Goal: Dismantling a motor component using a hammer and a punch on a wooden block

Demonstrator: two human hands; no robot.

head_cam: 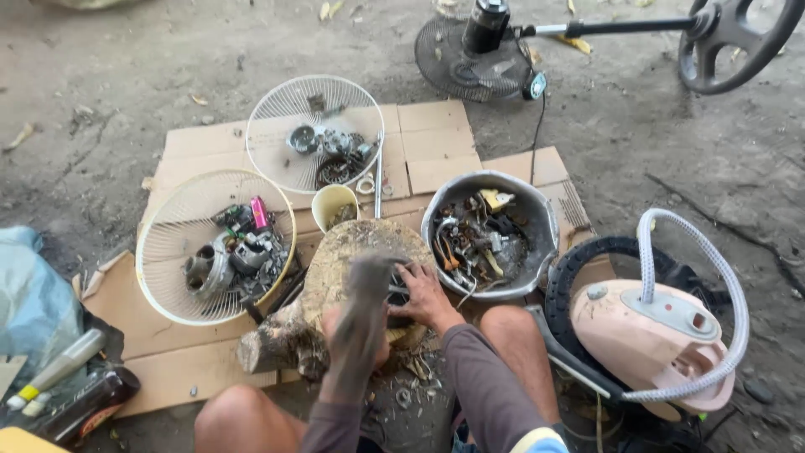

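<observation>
Starting at the far left, a crumpled blue plastic bag [29,294] was seen beside a dark brown bottle [84,407] and a grey tube with a yellow band [54,369], all lying at the edge of flattened brown cardboard sheets [436,138] spread over bare dirt. On the cardboard, a cream wire fan guard [168,252] was laid dish-up and filled with grey metal motor parts and a small pink piece [259,211]; a second, white wire fan guard [277,126] behind it held more small metal parts. Between them and the middle, a small cream plastic cup [333,205] was stood upright. In the centre, a rough brown wooden stump [335,277] was set on its side, and a small dark part [397,295] was rested on its top. The left hand [356,331] was blurred by motion over the stump, closed around a blurred grey tool [369,285] whose kind could not be told. The right hand [423,294] was laid on the stump, its fingers curled and pressed on the dark part. Just right of the stump, a dented round metal basin [537,218] was filled with wires and scrap pieces. Further right, a pale pink plastic appliance with a grey braided hose [654,323] was placed on a black rubber ring [579,260]. At the top, a black fan on a long pole [482,50] was lain on the dirt.
</observation>
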